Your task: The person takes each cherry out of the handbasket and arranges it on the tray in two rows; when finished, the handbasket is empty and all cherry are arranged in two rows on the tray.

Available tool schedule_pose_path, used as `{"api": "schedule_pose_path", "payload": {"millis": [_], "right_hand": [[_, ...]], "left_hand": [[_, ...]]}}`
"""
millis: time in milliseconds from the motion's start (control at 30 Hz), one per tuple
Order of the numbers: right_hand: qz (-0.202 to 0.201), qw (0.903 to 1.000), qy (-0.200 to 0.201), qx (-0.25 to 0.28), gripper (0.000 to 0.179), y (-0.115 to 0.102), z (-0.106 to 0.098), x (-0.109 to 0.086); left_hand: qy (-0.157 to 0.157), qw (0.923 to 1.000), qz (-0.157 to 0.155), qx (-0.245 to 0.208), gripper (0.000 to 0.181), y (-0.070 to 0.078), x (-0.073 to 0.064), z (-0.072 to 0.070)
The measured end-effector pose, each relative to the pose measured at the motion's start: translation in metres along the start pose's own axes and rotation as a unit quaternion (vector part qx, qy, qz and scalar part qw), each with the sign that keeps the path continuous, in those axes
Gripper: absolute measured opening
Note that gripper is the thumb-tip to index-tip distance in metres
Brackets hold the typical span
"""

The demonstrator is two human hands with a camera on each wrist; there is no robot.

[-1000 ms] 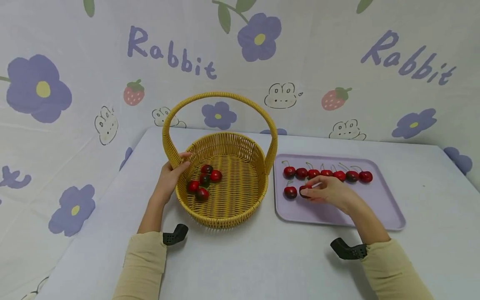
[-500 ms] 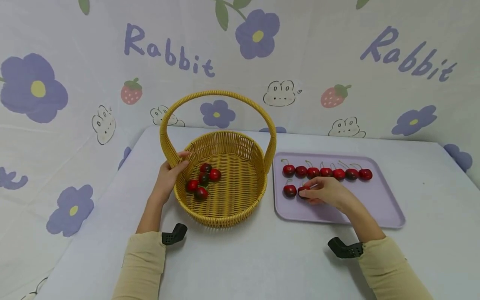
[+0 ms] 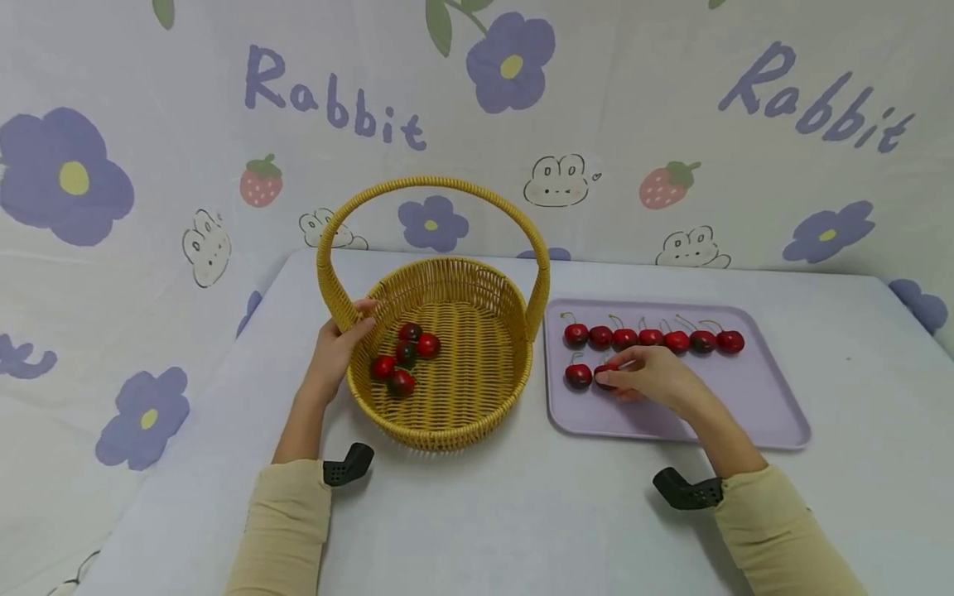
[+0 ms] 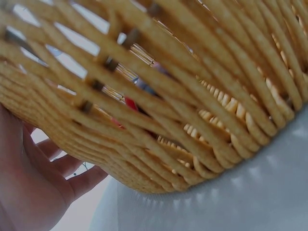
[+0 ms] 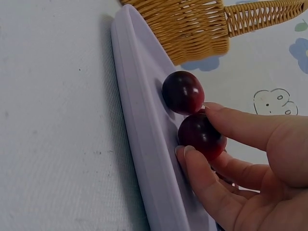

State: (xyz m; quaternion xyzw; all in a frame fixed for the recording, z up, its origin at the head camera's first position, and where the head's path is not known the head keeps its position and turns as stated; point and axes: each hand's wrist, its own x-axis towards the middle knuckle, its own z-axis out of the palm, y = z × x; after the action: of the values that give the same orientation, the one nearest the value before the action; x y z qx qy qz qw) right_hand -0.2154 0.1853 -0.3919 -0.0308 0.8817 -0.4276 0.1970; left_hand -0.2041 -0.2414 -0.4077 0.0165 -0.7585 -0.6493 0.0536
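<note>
Your right hand (image 3: 656, 379): pinches one cherry (image 5: 202, 137); slipping fingers could knock the adjacent cherry (image 5: 182, 92); your left hand (image 3: 331, 354): grips basket (image 3: 440, 436)

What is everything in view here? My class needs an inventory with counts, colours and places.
Basket: 1, yellow, left of the tray
Basket cherries: 5, red to dark red, clustered at the basket's left side
Tray: 1, pale purple, right of the basket
Far-row cherries: 7, red to dark red, along the tray's far side
Near cherry: 1, dark red, tray's left side
Pinched cherry: 1, dark red, right beside the near cherry
Table: 1, white, underneath
Backdrop: white, purple-flowered, behind
Black wrist devices: 2, one per wrist
Sleeves: 2, beige, forearms
Left hand: 1, holding the basket's left side
Right hand: 1, pinching a cherry
</note>
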Motion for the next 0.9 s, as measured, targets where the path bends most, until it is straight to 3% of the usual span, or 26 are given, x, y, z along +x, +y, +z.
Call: {"api": "schedule_pose_path", "payload": {"millis": [267,600,900], "right_hand": [[0.006,0.9999,0.003,-0.012,0.053,-0.0016,0.0007,0.0005],[-0.004,0.9992,-0.002,0.041,0.048,-0.0009,-0.0002,-0.0014],[-0.005,0.9995,-0.008,0.029,0.047,0.0000,-0.0019,-0.0011]], "left_hand": [[0.002,1.0000,0.002,-0.004,0.040,-0.0009,-0.0006,-0.0006],[0.001,1.0000,0.001,-0.007,0.041,-0.0008,-0.0005,0.0009],[-0.004,1.0000,0.003,-0.007,0.042,0.0025,-0.0026,0.0020]]}}
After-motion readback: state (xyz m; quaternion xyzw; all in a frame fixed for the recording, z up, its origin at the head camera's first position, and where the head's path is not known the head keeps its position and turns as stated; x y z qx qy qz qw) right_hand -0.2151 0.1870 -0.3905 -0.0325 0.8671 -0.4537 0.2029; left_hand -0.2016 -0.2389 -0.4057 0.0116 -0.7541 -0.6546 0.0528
